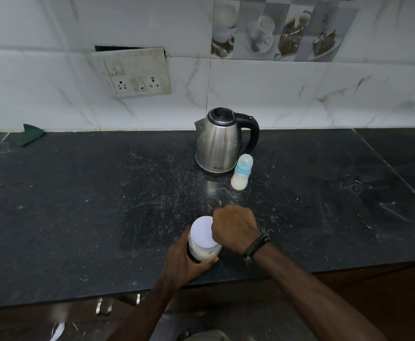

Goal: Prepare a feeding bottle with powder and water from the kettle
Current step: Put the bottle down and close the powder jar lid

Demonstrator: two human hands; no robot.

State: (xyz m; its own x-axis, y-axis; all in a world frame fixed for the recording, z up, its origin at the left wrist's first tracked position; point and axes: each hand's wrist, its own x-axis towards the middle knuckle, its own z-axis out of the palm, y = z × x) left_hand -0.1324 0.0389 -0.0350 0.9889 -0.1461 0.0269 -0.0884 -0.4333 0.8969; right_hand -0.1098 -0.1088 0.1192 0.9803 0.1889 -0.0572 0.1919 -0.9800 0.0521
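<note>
Two hands [189, 264] [234, 228], one jar [205, 242], one kettle [220, 141]

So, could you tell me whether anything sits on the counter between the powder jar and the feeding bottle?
Nothing visible does. The counter between the powder jar and the feeding bottle holds only scattered specks; the kettle stands behind the bottle, off that path.

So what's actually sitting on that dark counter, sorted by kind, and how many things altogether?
Kettles: 1, the steel kettle by the wall.
Feeding bottles: 1, the capped feeding bottle beside it.
Powder jars: 1, the powder jar, gripped by the left hand while the right hand is on its lid.
Cloths: 1, the green cloth at far left.
Total: 4
</note>
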